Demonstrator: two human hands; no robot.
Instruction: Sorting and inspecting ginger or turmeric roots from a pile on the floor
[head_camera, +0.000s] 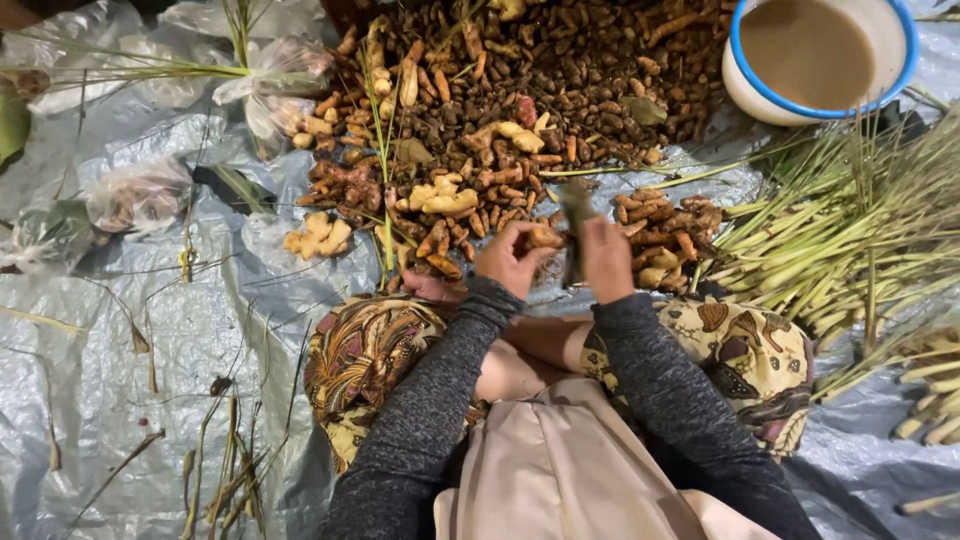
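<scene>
your left hand (508, 258) and right hand (606, 256) sit close together above your knees, with only a narrow gap between them, filled by a small root piece (545, 237) and a dark leaf strip (576, 225). straight ahead the big root heap (520, 110) blocks you almost at once. to your right a small root pile (665, 235) lies just beside your right hand, and past it the lemongrass stalks (850, 230) close that side. the blue-rimmed basin (815, 55) stands far ahead on the right. your left offers the most room: grey tarp (130, 330) with only thin dry stems and a few plastic bags (140, 195).
</scene>
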